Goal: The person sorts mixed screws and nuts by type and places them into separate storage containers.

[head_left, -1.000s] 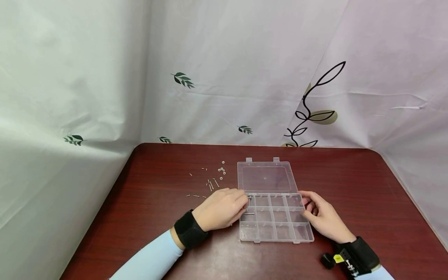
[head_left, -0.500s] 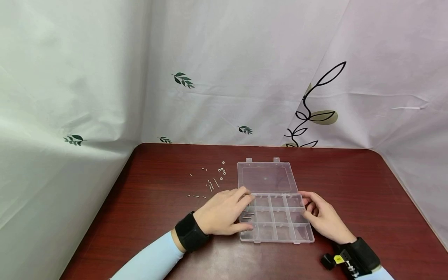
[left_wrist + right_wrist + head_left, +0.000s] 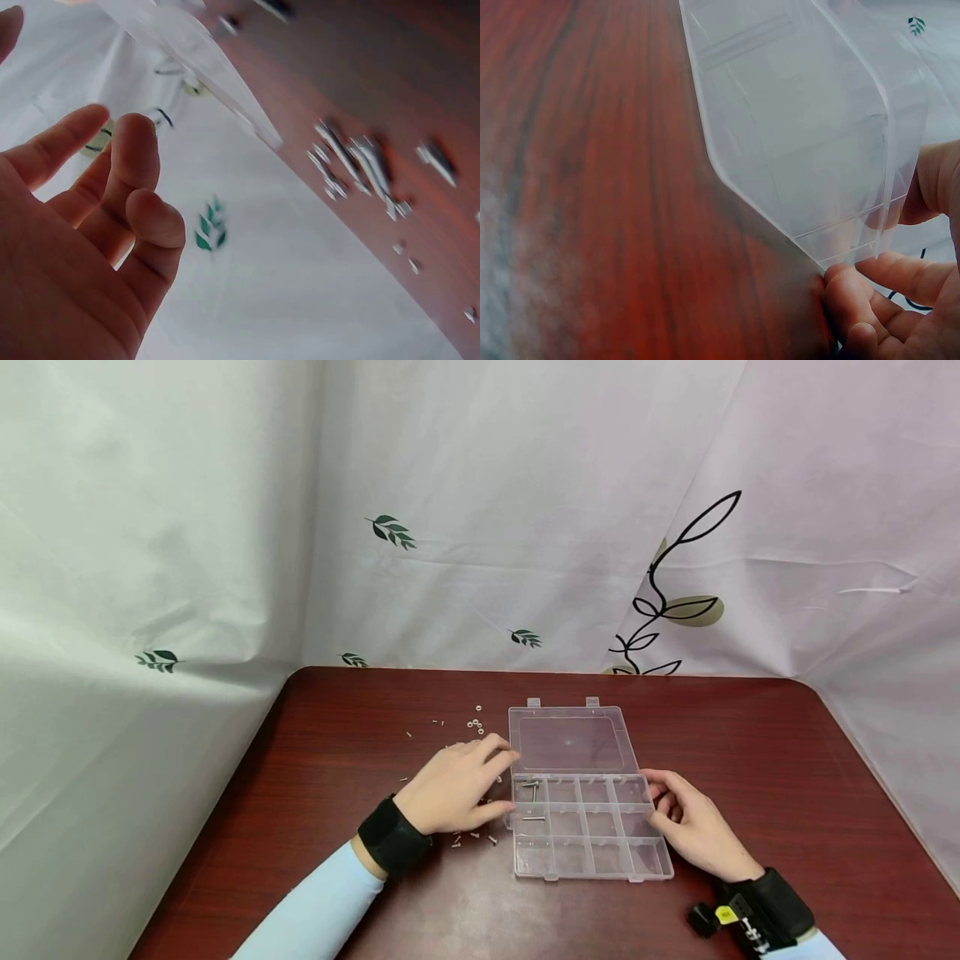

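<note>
A clear plastic compartment box (image 3: 592, 837) lies on the table with its lid (image 3: 572, 741) folded back. Screws (image 3: 533, 817) show in the left column of compartments. My left hand (image 3: 453, 792) hovers just left of the box, fingers spread and nothing between them; in the left wrist view its palm and relaxed fingers (image 3: 135, 154) are bare. Beneath and around that hand, loose screws (image 3: 373, 166) are scattered on the table, partly hidden from the head view. At the box's right side my right hand (image 3: 697, 827) grips the edge, thumb and fingertips (image 3: 847, 292) against the clear wall.
Several small rings, like nuts or washers (image 3: 476, 723), lie beyond the left hand. Short screws (image 3: 475, 835) lie nearer the front. The dark red table (image 3: 757, 735) meets a white leaf-print cloth (image 3: 465, 568) at the back and sides.
My left hand was over the box's left compartments; it opened, then moved left off the box above the loose screws. The right hand and box stayed put.
</note>
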`<move>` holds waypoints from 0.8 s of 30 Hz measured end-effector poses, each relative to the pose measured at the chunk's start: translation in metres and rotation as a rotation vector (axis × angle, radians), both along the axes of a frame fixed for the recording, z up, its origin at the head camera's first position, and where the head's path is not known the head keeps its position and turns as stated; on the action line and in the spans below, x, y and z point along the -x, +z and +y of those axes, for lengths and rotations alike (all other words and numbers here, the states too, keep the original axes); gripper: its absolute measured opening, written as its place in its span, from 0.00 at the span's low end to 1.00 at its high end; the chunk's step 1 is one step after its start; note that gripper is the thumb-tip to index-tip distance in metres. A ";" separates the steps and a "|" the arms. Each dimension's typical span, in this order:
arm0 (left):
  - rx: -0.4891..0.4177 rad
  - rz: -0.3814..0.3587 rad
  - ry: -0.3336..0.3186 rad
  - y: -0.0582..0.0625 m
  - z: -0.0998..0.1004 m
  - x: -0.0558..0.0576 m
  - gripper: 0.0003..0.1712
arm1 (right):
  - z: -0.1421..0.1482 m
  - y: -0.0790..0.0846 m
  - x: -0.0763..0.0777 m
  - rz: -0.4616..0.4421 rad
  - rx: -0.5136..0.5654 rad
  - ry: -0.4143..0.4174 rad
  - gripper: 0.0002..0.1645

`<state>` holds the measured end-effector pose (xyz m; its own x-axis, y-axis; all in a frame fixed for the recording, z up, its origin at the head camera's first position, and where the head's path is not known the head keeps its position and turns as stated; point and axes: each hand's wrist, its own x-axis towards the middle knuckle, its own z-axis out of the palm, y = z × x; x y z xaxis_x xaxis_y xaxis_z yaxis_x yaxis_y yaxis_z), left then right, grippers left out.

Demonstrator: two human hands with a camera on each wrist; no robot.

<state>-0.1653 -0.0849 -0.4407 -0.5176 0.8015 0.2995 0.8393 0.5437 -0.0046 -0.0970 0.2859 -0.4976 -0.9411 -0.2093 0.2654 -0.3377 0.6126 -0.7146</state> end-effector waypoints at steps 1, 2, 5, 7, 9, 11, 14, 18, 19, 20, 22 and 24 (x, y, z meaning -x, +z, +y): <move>0.003 -0.005 0.013 -0.001 -0.003 0.003 0.35 | 0.000 0.000 0.000 -0.001 -0.001 0.001 0.31; 0.002 -0.008 0.023 -0.001 -0.006 0.006 0.34 | 0.000 0.000 0.000 -0.001 -0.001 0.001 0.31; 0.005 -0.027 0.059 -0.002 -0.014 0.014 0.31 | 0.001 0.000 0.000 -0.005 -0.002 0.005 0.31; 0.011 -0.031 0.081 -0.003 -0.018 0.018 0.30 | 0.001 0.000 0.000 -0.010 -0.002 0.007 0.31; 0.025 -0.025 0.101 -0.005 -0.022 0.021 0.28 | 0.001 0.001 0.000 -0.012 -0.001 0.009 0.31; 0.040 -0.017 0.122 -0.007 -0.026 0.024 0.26 | 0.001 0.001 0.000 -0.013 -0.001 0.011 0.31; 0.072 0.004 0.155 -0.012 -0.030 0.028 0.22 | 0.001 0.001 0.000 -0.009 -0.001 0.013 0.31; 0.096 0.027 0.194 -0.019 -0.034 0.033 0.17 | 0.000 0.002 0.000 -0.001 -0.001 0.013 0.31; 0.097 0.031 0.200 -0.020 -0.034 0.033 0.16 | 0.000 0.002 0.000 0.001 -0.001 0.012 0.31; 0.097 0.035 0.206 -0.021 -0.035 0.034 0.16 | 0.000 0.002 0.000 0.002 -0.002 0.010 0.31; 0.091 0.038 0.214 -0.022 -0.035 0.035 0.14 | -0.001 0.002 0.000 0.003 -0.004 0.008 0.31; 0.089 0.042 0.217 -0.024 -0.036 0.035 0.13 | -0.001 0.002 0.000 0.003 -0.004 0.007 0.31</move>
<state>-0.2005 -0.1206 -0.4644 -0.6688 0.6975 0.2573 0.7011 0.7069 -0.0935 -0.0966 0.2853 -0.4959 -0.9390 -0.2167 0.2672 -0.3439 0.6129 -0.7114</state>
